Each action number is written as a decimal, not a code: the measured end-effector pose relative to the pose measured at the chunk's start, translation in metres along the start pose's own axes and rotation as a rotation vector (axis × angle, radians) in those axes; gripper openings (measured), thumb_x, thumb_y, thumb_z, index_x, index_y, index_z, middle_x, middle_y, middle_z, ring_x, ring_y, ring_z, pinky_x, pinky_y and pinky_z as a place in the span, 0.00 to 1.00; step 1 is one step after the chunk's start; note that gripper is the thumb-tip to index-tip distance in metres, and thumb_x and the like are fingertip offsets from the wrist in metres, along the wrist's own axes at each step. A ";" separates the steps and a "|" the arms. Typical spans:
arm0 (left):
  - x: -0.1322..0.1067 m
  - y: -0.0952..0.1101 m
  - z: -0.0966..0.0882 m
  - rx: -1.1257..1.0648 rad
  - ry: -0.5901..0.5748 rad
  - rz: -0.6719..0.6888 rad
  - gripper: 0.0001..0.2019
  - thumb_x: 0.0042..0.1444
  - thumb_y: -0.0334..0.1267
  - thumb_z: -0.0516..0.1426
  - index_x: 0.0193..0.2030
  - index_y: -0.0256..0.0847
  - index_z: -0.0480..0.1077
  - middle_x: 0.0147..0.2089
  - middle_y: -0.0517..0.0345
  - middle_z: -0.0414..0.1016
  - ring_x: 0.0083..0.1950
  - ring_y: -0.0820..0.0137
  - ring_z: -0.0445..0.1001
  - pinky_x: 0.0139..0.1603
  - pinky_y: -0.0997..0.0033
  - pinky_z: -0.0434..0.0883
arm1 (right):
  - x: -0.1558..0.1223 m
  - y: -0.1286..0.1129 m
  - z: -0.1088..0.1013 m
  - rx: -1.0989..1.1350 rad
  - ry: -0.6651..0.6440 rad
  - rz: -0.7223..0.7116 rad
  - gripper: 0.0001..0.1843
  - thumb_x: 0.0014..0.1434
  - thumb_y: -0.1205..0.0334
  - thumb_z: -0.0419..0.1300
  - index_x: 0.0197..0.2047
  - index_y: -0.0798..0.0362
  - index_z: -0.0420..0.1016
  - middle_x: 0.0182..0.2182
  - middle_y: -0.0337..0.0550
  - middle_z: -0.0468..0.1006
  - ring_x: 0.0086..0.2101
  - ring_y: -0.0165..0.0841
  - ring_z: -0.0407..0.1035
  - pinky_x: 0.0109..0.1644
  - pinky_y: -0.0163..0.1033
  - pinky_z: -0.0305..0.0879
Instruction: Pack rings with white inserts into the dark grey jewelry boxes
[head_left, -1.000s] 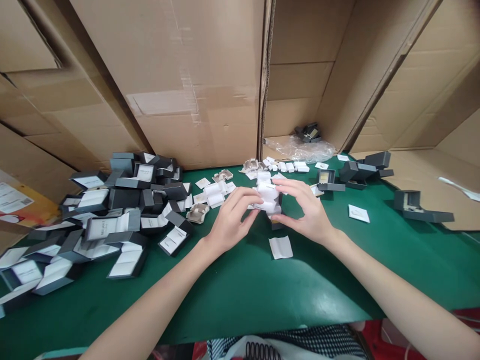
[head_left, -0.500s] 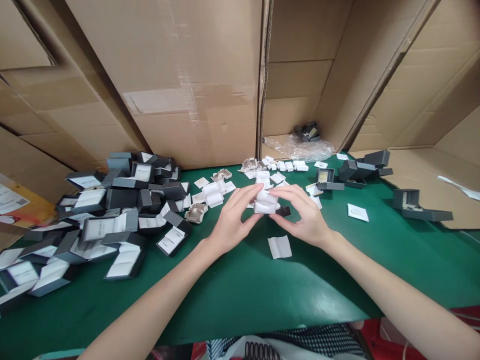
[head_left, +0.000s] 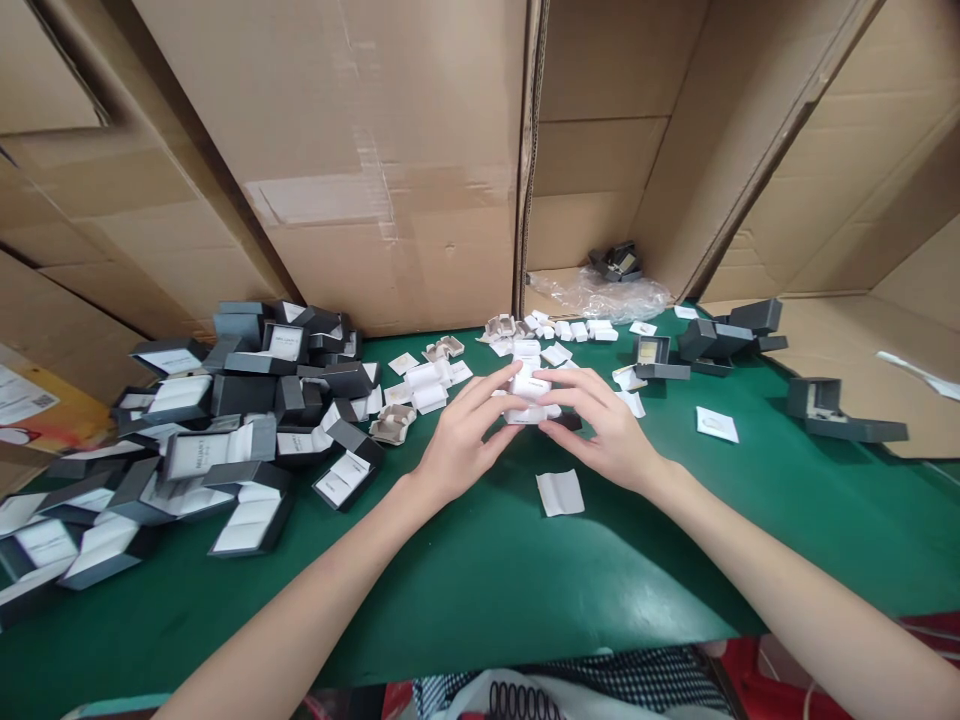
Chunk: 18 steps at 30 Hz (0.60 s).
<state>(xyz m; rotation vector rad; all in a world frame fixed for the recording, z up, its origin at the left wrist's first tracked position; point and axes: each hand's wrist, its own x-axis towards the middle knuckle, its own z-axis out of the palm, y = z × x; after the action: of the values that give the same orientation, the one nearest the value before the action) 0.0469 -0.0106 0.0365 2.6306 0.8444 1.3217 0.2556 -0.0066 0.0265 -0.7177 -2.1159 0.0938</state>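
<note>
My left hand (head_left: 457, 440) and my right hand (head_left: 604, 430) meet over the middle of the green table (head_left: 487, 580). Together they pinch a small open dark box with a white insert (head_left: 531, 398), fingers curled round it from both sides. A dark edge of the box shows under my right fingers. A loose white card (head_left: 560, 492) lies on the table just in front of my hands.
A heap of open grey boxes (head_left: 225, 420) fills the left. White inserts (head_left: 427, 385) and small white pieces (head_left: 570, 330) lie behind my hands. More grey boxes (head_left: 720, 340) and one open box (head_left: 832, 410) sit right. Cardboard walls (head_left: 390, 150) stand behind.
My hands have drawn closer together round the box and pushed the white insert lower into it; the box sits a little farther from me than before.
</note>
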 end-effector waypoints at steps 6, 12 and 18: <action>-0.001 0.001 0.002 -0.090 -0.003 -0.076 0.07 0.58 0.28 0.54 0.42 0.39 0.70 0.64 0.44 0.61 0.57 0.62 0.70 0.48 0.66 0.74 | 0.000 0.000 0.000 -0.102 -0.032 0.011 0.14 0.61 0.72 0.51 0.47 0.50 0.71 0.57 0.50 0.65 0.56 0.40 0.59 0.56 0.49 0.61; -0.001 0.002 0.001 -0.171 -0.001 -0.142 0.06 0.58 0.29 0.54 0.41 0.38 0.70 0.64 0.44 0.61 0.58 0.62 0.70 0.46 0.66 0.76 | 0.000 0.001 -0.002 -0.207 -0.017 0.015 0.17 0.58 0.75 0.49 0.43 0.49 0.73 0.58 0.49 0.63 0.57 0.42 0.57 0.56 0.52 0.61; -0.001 0.001 0.000 -0.162 0.006 -0.146 0.05 0.57 0.28 0.54 0.39 0.38 0.70 0.62 0.41 0.64 0.55 0.61 0.72 0.43 0.67 0.77 | 0.000 0.005 -0.010 -0.259 0.166 0.092 0.13 0.55 0.76 0.52 0.32 0.51 0.73 0.50 0.48 0.70 0.52 0.44 0.63 0.51 0.54 0.64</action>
<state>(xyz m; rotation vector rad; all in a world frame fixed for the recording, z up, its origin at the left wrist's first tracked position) 0.0472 -0.0121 0.0363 2.3952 0.8722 1.3024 0.2657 -0.0042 0.0310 -0.9421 -1.9548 -0.1877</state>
